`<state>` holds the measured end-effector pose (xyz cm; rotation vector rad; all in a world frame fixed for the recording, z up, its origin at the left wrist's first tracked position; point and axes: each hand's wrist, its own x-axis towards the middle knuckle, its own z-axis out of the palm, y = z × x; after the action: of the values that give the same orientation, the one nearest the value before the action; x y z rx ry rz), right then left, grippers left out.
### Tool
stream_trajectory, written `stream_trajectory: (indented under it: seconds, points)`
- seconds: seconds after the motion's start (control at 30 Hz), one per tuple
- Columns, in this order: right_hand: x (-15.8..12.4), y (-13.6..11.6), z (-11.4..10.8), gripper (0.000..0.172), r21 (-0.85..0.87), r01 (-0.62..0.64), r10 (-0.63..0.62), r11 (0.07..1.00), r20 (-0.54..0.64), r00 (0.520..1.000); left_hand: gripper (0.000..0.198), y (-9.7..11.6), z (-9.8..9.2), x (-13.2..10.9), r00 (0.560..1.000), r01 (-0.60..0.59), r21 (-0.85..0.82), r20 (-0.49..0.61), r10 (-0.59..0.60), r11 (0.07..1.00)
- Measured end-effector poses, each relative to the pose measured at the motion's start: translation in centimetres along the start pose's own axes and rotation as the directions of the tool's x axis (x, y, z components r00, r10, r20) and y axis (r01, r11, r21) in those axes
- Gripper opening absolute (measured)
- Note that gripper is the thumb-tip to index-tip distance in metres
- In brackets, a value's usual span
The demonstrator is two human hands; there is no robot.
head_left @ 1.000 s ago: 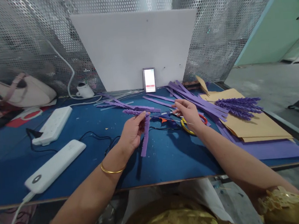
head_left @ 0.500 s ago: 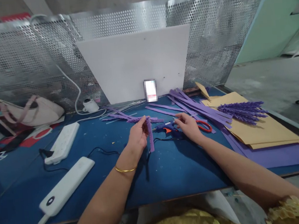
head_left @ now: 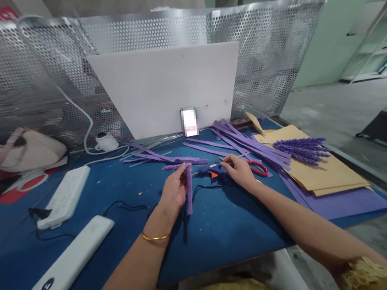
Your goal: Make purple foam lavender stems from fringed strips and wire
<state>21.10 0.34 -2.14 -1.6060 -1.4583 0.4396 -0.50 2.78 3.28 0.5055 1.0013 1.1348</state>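
My left hand (head_left: pixel 176 188) pinches a purple paper strip (head_left: pixel 189 195), which hangs down from the fingertips. A fringed purple wound piece (head_left: pixel 169 168) sticks out to the left of those fingers. My right hand (head_left: pixel 239 171) is closed in a pinch on a thin stem (head_left: pixel 205 164), faintly visible between the two hands. Just beside the right fingers, a blue glue gun (head_left: pixel 206 169) with an orange trigger lies on the table, its nozzle pointing left. Red-handled scissors (head_left: pixel 259 168) lie partly behind the right hand.
Cut purple strips (head_left: pixel 247 142) lie behind the hands. Finished purple sprigs (head_left: pixel 300 150) rest on brown paper (head_left: pixel 331 175) at right. On the left are a power strip (head_left: pixel 65 194) and a long white device (head_left: pixel 73 259). A phone (head_left: pixel 189 122) leans against a white board (head_left: pixel 168 88).
The view has shifted, so the table's things appear farther left. Both hands keep their pinch, and the wound piece now shows more plainly left of my left fingers.
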Motion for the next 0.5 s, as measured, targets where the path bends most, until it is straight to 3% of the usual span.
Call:
stream_trajectory:
  seconds: [0.3, 0.43, 0.5]
  points:
    - [-0.9, -2.1, -1.0, 0.045, -0.387, -0.015, 0.088, 0.922, 0.171, 0.981, 0.006, -0.5, 0.0, -0.5, 0.996, -0.072, -0.021, 0.059, 0.074, 0.997]
    - [-1.0, -2.0, -0.5, 0.044, -0.435, -0.027, 0.128, 0.9, 0.205, 0.97, 0.006, -0.9, 0.0, -0.4, 0.988, -0.123, -0.014, 0.09, 0.123, 0.992]
    - [-0.9, -1.7, -0.3, 0.039, -0.347, -0.073, 0.149, 0.935, 0.197, 0.969, 0.008, -1.0, -0.1, -0.4, 0.987, -0.13, -0.008, 0.098, 0.13, 0.991]
